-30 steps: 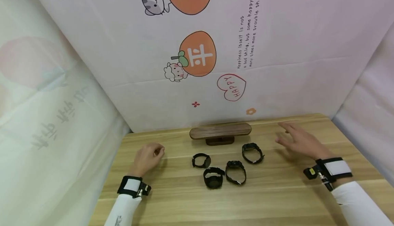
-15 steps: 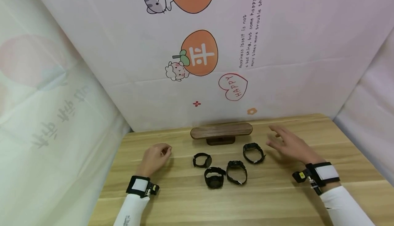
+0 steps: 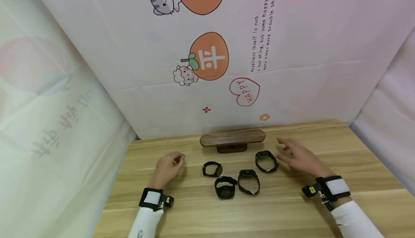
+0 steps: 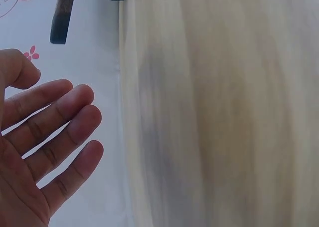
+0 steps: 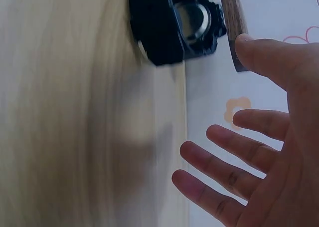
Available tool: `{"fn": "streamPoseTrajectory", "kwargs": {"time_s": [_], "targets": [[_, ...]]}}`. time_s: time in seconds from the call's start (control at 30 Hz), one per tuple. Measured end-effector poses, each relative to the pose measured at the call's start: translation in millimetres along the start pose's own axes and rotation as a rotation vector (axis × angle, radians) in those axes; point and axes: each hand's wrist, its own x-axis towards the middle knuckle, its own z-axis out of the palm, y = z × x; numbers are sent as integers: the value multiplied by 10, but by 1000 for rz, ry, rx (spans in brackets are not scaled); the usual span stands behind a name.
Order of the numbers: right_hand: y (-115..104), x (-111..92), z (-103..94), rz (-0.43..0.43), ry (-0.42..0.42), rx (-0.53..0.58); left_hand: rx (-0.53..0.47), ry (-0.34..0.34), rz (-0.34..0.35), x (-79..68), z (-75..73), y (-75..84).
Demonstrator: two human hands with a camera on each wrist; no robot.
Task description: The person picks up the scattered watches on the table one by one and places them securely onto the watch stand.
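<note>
Several black wristwatches stand or lie on the wooden table. The far right watch (image 3: 266, 161) is closest to my right hand (image 3: 299, 158), whose fingertips are just beside its strap. In the right wrist view this watch (image 5: 159, 30) shows large, and the fingers (image 5: 214, 162) are spread and hold nothing. My left hand (image 3: 168, 169) hovers left of the small round watch (image 3: 212, 169), a gap between them; in the left wrist view its fingers (image 4: 70, 127) are loosely bent and hold nothing. Nearer the front are a thick-strapped watch (image 3: 225, 187) and another watch (image 3: 248, 182).
A dark wooden stand (image 3: 232, 139) with a rounded bar on a short foot is at the table's (image 3: 279, 212) back edge. Behind it hangs a white printed cloth (image 3: 155, 104), and more cloth (image 3: 65, 115) closes off the left side.
My right hand has moved left, up to the far right watch. My left hand has shifted right, toward the small round watch. The watches and stand stay in place.
</note>
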Motion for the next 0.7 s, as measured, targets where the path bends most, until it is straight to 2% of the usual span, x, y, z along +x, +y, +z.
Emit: {"fn": "streamPoseTrajectory", "kwargs": {"time_s": [0.4,0.7], "targets": [[-180,-3,156,11,21,53,-113,26,-21,20,135,130],[-256,33,253,22,4,74,-203,42,-59,-13,219,234]]}}
